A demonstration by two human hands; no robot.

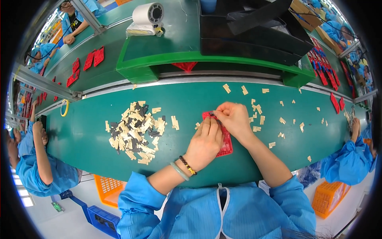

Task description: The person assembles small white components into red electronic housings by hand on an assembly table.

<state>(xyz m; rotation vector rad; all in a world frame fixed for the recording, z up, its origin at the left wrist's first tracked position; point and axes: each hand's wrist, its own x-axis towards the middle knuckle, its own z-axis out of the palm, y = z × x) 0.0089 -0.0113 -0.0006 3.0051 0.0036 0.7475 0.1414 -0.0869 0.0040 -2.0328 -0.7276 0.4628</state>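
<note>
Red tray (227, 146) – tabletop (87, 135) centre | my left hand (205, 145) – flat on it | my right hand (234, 119) – pinching its 12 o'clock end | beige pieces pile (135, 131) – 9 o'clock

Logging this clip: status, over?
Left hand pressing red plate flat. Right hand pinching at its top edge. Tan strips pile left, clear.
</note>
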